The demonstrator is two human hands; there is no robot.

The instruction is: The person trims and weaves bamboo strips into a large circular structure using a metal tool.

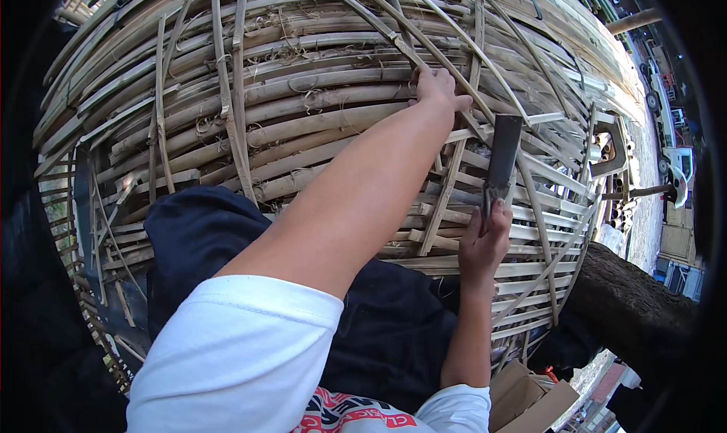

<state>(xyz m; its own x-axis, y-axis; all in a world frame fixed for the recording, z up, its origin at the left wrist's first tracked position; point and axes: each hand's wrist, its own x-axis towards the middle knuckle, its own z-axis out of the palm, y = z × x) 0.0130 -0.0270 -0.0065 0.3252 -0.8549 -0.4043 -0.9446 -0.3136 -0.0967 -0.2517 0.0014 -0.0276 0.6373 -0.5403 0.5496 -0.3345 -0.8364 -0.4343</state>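
My left arm reaches across the middle, and my left hand [439,92] is closed round a narrow bamboo strip [407,51] that slants down to the right under it. Lower and to the right, my right hand [485,240] grips a knife with a broad, dark, square-ended blade [506,149], held upright with its handle inside my fist. The blade stands just right of the strip's lower end; whether they touch I cannot tell. Beneath both hands spreads a layered stack of split bamboo slats [310,119], with thin curled shavings caught among them.
Dark cloth [386,312] covers my lap below the slats. A thick log [628,289] lies at the right, above an open cardboard box [530,399]. Upright bamboo pieces [236,92] cross the stack at the left. A white vehicle [679,168] stands far right.
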